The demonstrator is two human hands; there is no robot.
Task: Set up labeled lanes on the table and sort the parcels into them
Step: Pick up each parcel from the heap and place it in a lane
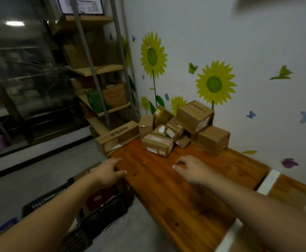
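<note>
Several cardboard parcels are heaped at the far end of the wooden table (185, 190), against the wall. A labelled box (157, 144) lies nearest me, a large box (194, 116) sits on top, and another (211, 139) stands at the right. White tape strips (268, 181) cross the table on the right. My left hand (110, 172) reaches out over the table's left edge, fingers stretched forward, holding nothing. My right hand (190, 169) hovers above the tabletop, short of the parcels, its fingers loosely curled and empty.
A long flat box (118, 137) lies at the table's far left corner. A metal shelf rack (101, 84) with boxes stands behind it. A black plastic crate (101, 206) with items sits on the floor left of the table. The wall carries sunflower stickers.
</note>
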